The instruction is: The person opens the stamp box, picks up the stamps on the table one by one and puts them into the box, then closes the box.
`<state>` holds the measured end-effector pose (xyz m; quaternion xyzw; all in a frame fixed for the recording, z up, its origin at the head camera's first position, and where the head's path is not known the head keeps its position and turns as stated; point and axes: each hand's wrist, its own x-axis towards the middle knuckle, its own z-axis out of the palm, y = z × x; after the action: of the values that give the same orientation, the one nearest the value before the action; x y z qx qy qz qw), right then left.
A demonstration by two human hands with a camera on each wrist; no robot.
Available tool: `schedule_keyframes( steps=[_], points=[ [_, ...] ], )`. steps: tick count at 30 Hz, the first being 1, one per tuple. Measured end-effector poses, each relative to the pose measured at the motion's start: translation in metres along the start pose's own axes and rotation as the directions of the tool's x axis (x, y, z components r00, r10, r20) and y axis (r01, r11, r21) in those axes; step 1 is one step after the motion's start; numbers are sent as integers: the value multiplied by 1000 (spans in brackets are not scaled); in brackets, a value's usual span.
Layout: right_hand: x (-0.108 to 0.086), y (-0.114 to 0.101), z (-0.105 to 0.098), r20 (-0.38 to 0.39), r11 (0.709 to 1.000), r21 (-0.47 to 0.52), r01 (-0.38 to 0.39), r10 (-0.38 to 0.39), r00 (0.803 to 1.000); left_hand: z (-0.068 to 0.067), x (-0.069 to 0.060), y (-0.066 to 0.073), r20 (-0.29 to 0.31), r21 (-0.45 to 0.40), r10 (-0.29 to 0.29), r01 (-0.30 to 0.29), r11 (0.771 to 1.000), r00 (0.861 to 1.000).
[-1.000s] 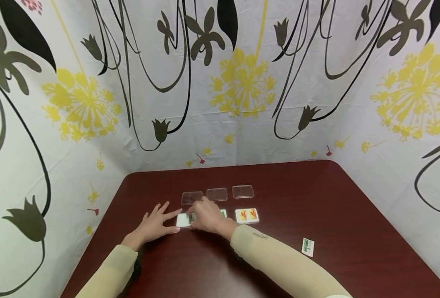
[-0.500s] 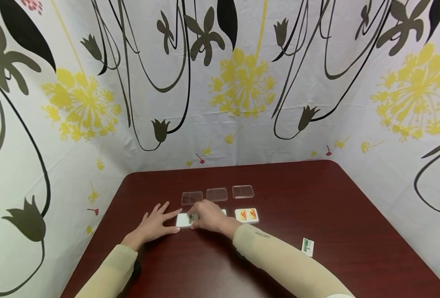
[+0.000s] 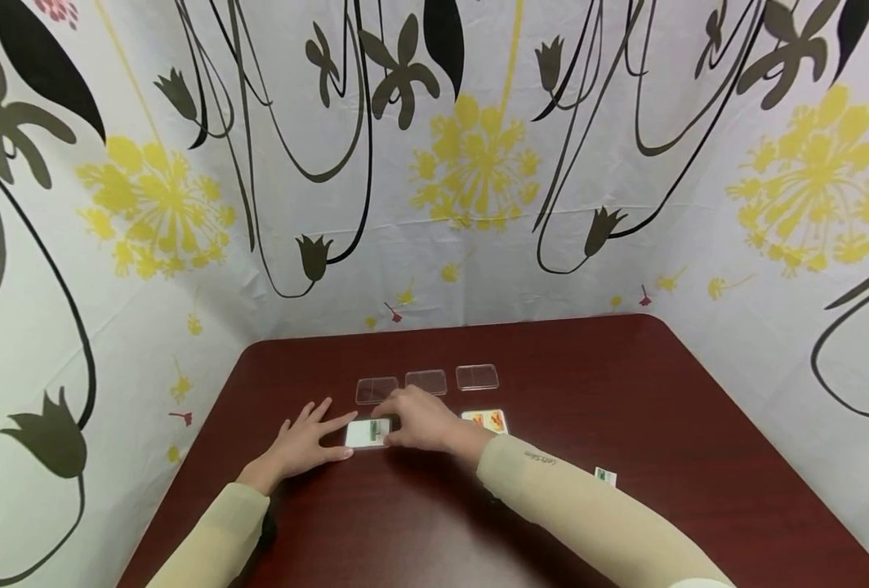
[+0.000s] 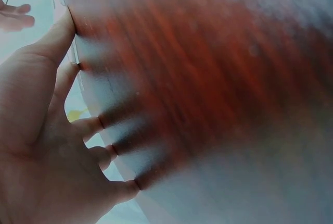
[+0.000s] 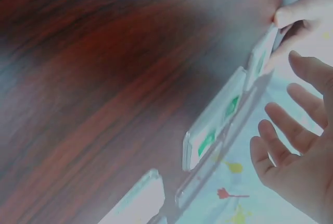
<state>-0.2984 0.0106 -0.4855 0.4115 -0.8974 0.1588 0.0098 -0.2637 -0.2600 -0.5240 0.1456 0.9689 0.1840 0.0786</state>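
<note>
My left hand rests on the table with fingers spread, its thumb and index fingertip touching the left end of a flat white case. A small green-printed card lies in that case's right half. Just right of it hovers my right hand, its fingers loosely bent with nothing in them. It hides the middle case in the head view; the right wrist view shows this case with two green pictures. Further right, a case with two orange pictures is partly covered by my right wrist.
Three clear, flat plastic covers, left, middle and right, lie in a row behind the cases. A loose green-and-white card is partly hidden by my right sleeve. Patterned cloth surrounds the dark red table.
My right hand has let go of the green-printed card and shifted right, uncovering it in the left case. My left hand has stayed in place.
</note>
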Motion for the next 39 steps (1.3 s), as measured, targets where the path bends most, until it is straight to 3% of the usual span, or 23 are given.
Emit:
schedule_keyframes(
  steps=[7, 15, 22, 29, 39],
  points=[
    [-29, 2, -22, -12, 1000, 10, -22, 22, 1000, 1, -1, -1, -8, -11, 11, -11, 1000, 1000],
    [-73, 14, -41, -128, 1000, 15, 11, -9, 992, -4, -1, 1, -22, 2, 36, -36, 999, 999],
    [-117, 28, -51, -197, 996, 73, -49, 63, 978, -2, -1, 2, -19, 6, 40, -40, 999, 999],
    [-154, 40, -53, -194, 980, 136, -142, 167, 967, 0, -3, 0, -6, -5, 31, -31, 1000, 1000],
    [-187, 55, -55, -225, 957, 197, -212, 254, 941, 2, -2, -3, -12, -13, 28, -28, 1000, 1000]
  ],
)
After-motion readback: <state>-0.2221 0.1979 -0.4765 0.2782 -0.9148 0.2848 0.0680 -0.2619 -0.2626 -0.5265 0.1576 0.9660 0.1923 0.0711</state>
